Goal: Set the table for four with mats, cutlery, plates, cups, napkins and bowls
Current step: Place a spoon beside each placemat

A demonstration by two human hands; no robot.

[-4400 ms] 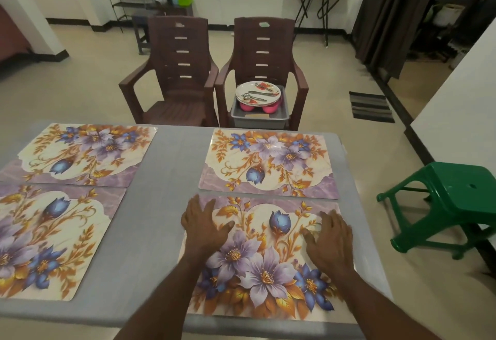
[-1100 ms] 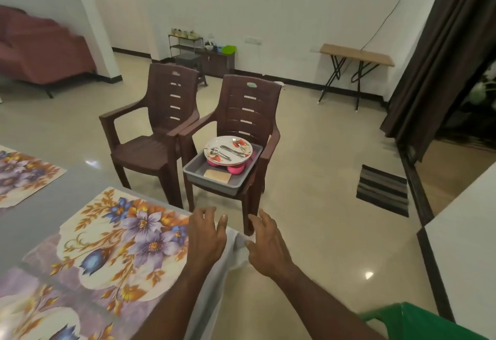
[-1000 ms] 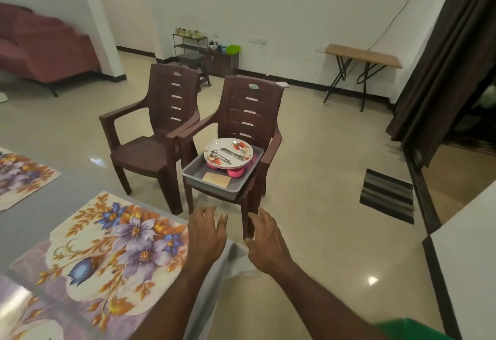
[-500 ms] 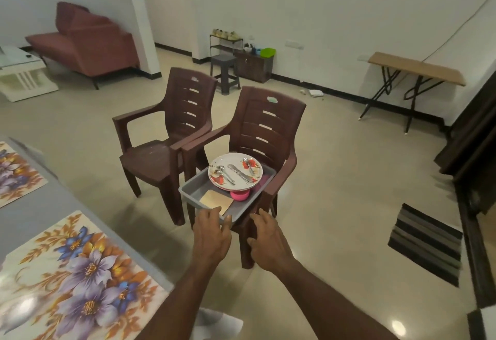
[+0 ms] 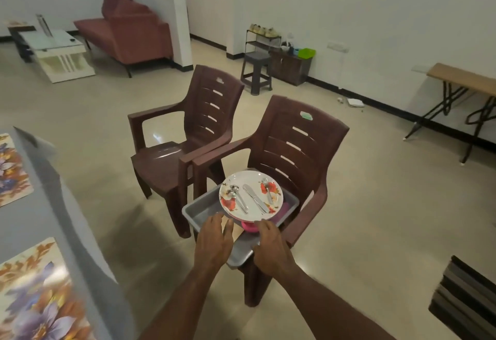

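Observation:
A grey tub (image 5: 200, 212) sits on the seat of the right brown chair (image 5: 300, 135). A white plate with red flowers (image 5: 251, 178) lies on top of it, carrying spoons (image 5: 236, 194), a knife (image 5: 255, 197) and a fork (image 5: 268, 190). Something pink (image 5: 249, 226) shows under the plate. My left hand (image 5: 214, 240) hovers over the tub's near side with fingers straight, holding nothing. My right hand (image 5: 269, 245) is over the tub's near rim, fingers relaxed and empty. Floral mats (image 5: 37, 291) lie on the grey table (image 5: 35, 221) at the left.
A second brown chair (image 5: 185, 130) stands with nothing on its seat, left of the first. A striped floor mat (image 5: 467, 299) lies at the right. A red sofa (image 5: 128, 31), a small stool (image 5: 256, 68) and a folding table (image 5: 461, 82) stand farther back.
My hands have left the near mat and I have walked round the table corner to the chair. Both hands have moved forward over the tub's near side.

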